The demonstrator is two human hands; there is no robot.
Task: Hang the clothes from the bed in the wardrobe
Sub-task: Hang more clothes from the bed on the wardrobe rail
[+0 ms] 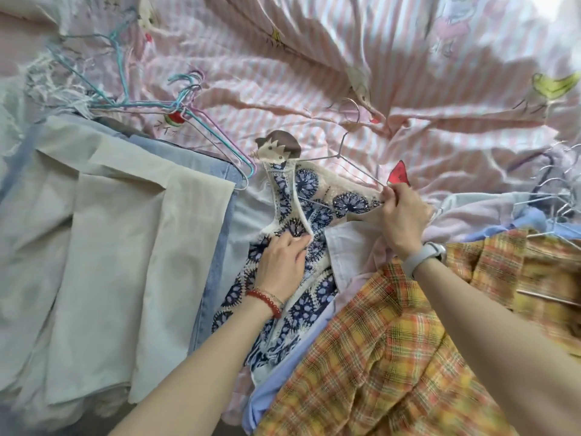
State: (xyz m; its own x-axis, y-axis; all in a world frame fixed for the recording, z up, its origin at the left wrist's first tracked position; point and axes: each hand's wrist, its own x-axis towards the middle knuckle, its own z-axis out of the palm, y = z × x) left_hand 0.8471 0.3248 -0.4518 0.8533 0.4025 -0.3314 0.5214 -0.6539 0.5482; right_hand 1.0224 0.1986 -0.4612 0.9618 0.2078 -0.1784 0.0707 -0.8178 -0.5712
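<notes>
While a blue-and-white patterned garment [309, 212] lies mid-scene on the bed, a thin metal hanger [349, 152] sits partly inside its far end, with the hook pointing away and one arm of the wire hidden under the cloth. The near end of the garment disappears beneath the left forearm and a plaid orange-and-yellow shirt [393, 350], so its full shape cannot be made out.

The right hand [404, 212] pinches the garment's right shoulder edge where the hanger's end meets it, fingers curled together on the fabric; whether the wire itself is also in the grip is hard to tell. The left hand [281, 265] lies on the garment's middle, fingers bent, tips pressing a white-edged seam. It wears a red bracelet; the right wrist carries a grey watch.

To the left lie pale beige clothes [110, 247] over light blue fabric, and far left a tangle of coloured wire hangers [185, 102]. More hangers [553, 190] at the right edge are blurred. A rumpled pink-striped bedsheet [283, 67] with cartoon prints covers the far side.
</notes>
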